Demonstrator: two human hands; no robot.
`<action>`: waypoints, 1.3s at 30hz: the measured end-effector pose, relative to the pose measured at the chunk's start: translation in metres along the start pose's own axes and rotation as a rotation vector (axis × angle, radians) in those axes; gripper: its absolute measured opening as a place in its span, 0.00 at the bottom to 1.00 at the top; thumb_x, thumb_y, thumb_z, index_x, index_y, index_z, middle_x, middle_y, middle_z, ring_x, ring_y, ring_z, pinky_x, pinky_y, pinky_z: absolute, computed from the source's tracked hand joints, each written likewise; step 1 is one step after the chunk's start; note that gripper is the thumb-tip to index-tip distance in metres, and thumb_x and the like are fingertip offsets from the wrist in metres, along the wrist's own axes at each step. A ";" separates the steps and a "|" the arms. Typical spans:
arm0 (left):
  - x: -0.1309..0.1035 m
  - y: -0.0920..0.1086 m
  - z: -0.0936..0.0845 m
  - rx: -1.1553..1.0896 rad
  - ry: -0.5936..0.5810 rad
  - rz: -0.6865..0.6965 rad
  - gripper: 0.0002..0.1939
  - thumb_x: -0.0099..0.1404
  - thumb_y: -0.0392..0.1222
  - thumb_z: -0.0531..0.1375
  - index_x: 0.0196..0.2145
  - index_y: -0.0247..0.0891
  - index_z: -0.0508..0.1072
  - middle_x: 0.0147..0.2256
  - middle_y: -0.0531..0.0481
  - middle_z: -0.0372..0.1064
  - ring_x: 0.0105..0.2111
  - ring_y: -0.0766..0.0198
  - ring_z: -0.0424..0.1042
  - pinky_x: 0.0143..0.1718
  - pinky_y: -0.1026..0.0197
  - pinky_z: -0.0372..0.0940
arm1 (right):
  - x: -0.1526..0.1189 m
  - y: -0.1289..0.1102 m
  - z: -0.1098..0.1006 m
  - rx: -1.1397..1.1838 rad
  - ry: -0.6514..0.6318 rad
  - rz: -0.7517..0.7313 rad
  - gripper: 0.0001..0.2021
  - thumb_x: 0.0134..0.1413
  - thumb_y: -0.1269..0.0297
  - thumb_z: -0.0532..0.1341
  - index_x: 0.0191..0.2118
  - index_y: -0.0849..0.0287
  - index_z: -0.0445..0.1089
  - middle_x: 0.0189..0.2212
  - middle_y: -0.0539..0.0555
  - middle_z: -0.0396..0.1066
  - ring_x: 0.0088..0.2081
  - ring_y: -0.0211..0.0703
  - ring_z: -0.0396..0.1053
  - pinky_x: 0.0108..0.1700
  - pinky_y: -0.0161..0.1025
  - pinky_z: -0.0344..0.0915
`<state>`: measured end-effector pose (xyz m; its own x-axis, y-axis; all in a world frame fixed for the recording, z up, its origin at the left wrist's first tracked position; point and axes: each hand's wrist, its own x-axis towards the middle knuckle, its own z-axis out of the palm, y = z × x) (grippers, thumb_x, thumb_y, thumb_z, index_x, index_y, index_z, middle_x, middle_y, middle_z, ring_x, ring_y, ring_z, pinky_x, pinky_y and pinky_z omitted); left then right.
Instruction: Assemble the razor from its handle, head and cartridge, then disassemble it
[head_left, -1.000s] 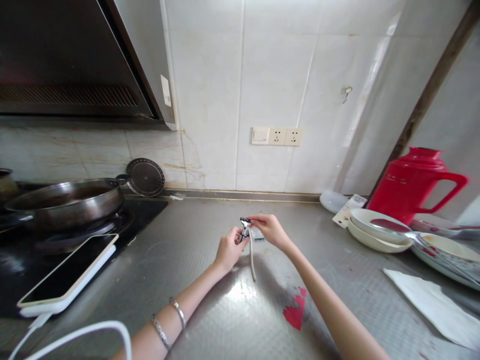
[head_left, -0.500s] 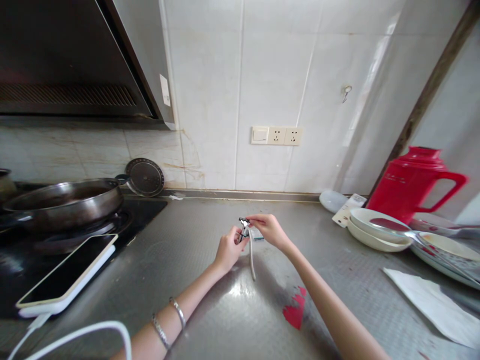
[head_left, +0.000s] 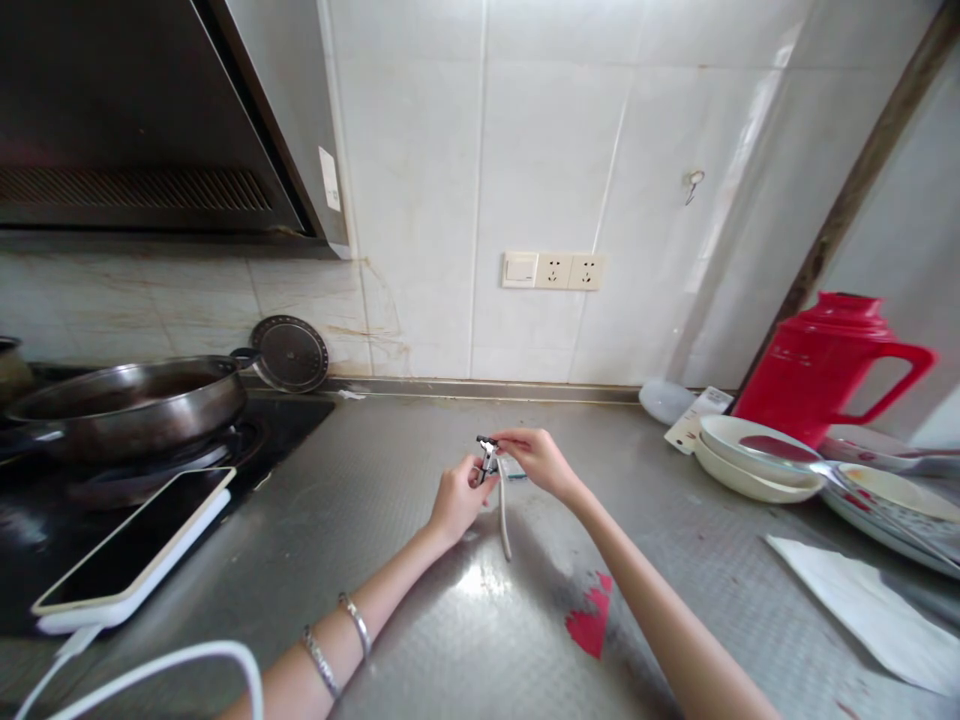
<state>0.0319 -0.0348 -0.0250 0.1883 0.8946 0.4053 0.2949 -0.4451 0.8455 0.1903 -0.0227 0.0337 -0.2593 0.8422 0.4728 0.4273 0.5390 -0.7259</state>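
Gadget [head_left: 488, 459], left fingers [head_left: 469, 468] lower, right fingers [head_left: 516, 438] upper

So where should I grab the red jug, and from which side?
Likely by the handle of the red jug, coming from the right and closing round its loop: it juts out that way, while stacked dishes sit in front of the body.

To the left, a pan [head_left: 187, 410] sits on the stove [head_left: 292, 422], a phone [head_left: 135, 545] before it. To the right, a flask [head_left: 814, 370] stands behind stacked dishes [head_left: 757, 488] on the desk [head_left: 390, 450]. Between, a small device [head_left: 488, 460] is in the fingers [head_left: 514, 441].
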 end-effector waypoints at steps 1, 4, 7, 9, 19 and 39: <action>0.000 0.000 0.000 -0.006 -0.010 -0.007 0.11 0.56 0.49 0.57 0.30 0.38 0.67 0.21 0.55 0.69 0.17 0.68 0.67 0.20 0.68 0.57 | 0.000 0.000 0.000 -0.003 0.002 -0.001 0.13 0.50 0.68 0.54 0.37 0.61 0.75 0.31 0.55 0.76 0.33 0.44 0.71 0.37 0.36 0.65; 0.000 0.001 0.000 -0.040 -0.032 -0.032 0.13 0.56 0.51 0.57 0.26 0.36 0.68 0.23 0.53 0.70 0.16 0.69 0.66 0.18 0.68 0.57 | 0.000 0.000 0.000 -0.005 0.001 -0.006 0.12 0.50 0.68 0.54 0.37 0.61 0.74 0.30 0.55 0.75 0.33 0.44 0.71 0.36 0.37 0.65; 0.001 0.005 0.001 -0.101 -0.043 -0.072 0.14 0.54 0.51 0.58 0.25 0.35 0.68 0.21 0.53 0.69 0.15 0.69 0.65 0.17 0.68 0.56 | -0.001 -0.001 -0.001 0.014 -0.009 -0.014 0.12 0.50 0.69 0.54 0.36 0.61 0.74 0.30 0.55 0.75 0.33 0.44 0.71 0.36 0.36 0.65; 0.001 0.007 0.001 -0.151 -0.057 -0.109 0.15 0.53 0.51 0.59 0.25 0.35 0.68 0.20 0.54 0.68 0.14 0.69 0.64 0.16 0.67 0.57 | -0.001 -0.002 -0.001 0.033 -0.020 -0.017 0.11 0.50 0.69 0.54 0.36 0.61 0.74 0.30 0.55 0.75 0.33 0.43 0.71 0.36 0.36 0.65; 0.002 0.012 -0.001 -0.205 -0.098 -0.170 0.16 0.53 0.52 0.59 0.24 0.34 0.68 0.18 0.53 0.67 0.11 0.71 0.62 0.12 0.69 0.51 | -0.003 -0.006 -0.005 -0.011 -0.022 -0.031 0.11 0.49 0.71 0.54 0.35 0.61 0.73 0.30 0.55 0.75 0.33 0.42 0.71 0.36 0.35 0.65; 0.005 0.014 -0.003 -0.331 -0.021 -0.194 0.19 0.48 0.51 0.63 0.29 0.37 0.61 0.25 0.51 0.71 0.22 0.63 0.72 0.15 0.68 0.60 | -0.001 -0.004 -0.005 0.122 0.036 0.082 0.21 0.54 0.51 0.52 0.35 0.65 0.73 0.27 0.55 0.73 0.26 0.37 0.67 0.29 0.33 0.64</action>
<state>0.0341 -0.0362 -0.0097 0.1793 0.9583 0.2224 0.0087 -0.2276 0.9737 0.1931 -0.0263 0.0387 -0.1951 0.8838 0.4253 0.3368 0.4676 -0.8173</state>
